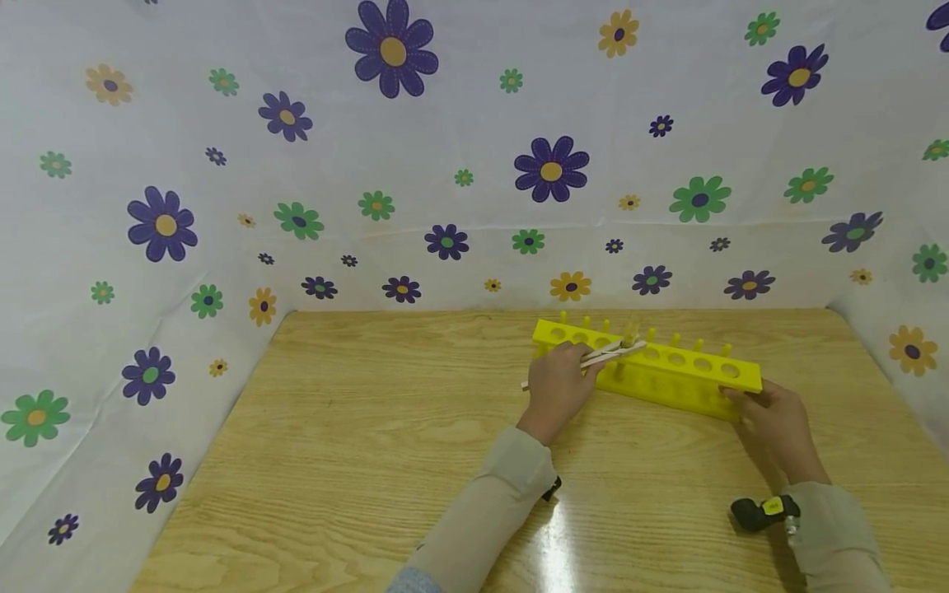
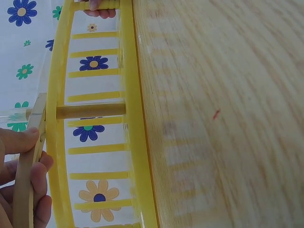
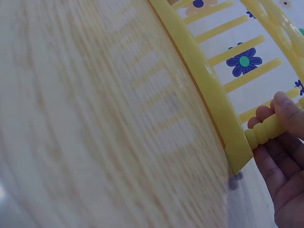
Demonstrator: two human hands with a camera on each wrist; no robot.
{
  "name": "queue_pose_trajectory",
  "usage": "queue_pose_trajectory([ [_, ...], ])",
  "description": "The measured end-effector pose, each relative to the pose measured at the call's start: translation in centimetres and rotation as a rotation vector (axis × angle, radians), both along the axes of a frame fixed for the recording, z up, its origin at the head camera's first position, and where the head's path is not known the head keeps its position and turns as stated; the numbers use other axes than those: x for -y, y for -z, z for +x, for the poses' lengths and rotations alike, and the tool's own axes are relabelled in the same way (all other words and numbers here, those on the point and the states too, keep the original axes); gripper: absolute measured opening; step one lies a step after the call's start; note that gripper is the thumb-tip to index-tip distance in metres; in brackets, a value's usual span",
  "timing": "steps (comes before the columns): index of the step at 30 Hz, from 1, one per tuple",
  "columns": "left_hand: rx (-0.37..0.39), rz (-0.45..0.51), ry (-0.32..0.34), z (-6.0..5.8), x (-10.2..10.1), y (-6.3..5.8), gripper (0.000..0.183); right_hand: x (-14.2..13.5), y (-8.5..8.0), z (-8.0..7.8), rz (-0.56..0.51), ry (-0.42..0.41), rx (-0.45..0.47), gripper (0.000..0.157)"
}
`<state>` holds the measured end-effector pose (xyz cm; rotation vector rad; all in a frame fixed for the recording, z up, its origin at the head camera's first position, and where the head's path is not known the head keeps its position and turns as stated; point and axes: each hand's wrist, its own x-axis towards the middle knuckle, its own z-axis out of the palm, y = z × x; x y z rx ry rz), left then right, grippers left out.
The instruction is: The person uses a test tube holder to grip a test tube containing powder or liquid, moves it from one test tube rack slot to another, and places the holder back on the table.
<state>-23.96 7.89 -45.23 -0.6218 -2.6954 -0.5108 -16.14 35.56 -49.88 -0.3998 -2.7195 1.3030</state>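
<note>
A yellow test tube rack point(image 1: 667, 394) with a row of holes and pegs stands on the table. My left hand point(image 1: 559, 383) grips a wooden test tube clamp point(image 1: 604, 355) near the rack's middle. The clamp's jaws are around a glass test tube point(image 1: 631, 332) just above the top plate. In the left wrist view, the lower part of the test tube point(image 2: 90, 111) looks brownish and stands inside the rack, its end at the base. My right hand point(image 1: 782, 424) holds the rack's right end, with thumb and fingers around the ridged end post point(image 3: 267, 130).
The wood-grain table point(image 1: 356, 445) extends to the left and in front of the rack. White cloth walls point(image 1: 460, 123) with printed flowers rise behind and at both sides. A dark strapped device point(image 1: 764, 512) sits at the right wrist.
</note>
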Motion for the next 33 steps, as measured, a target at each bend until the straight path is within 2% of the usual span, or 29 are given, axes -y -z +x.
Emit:
queue_pose_trajectory([
  [18,0.014,-0.038,-0.022,0.12,0.07,-0.13,0.027,0.03,0.22,0.09,-0.018,0.001,-0.014,0.056],
  [33,-0.002,-0.019,-0.022,0.17,0.08,-0.33,0.027,-0.15,0.3,-0.03,0.004,-0.002,-0.02,0.057],
])
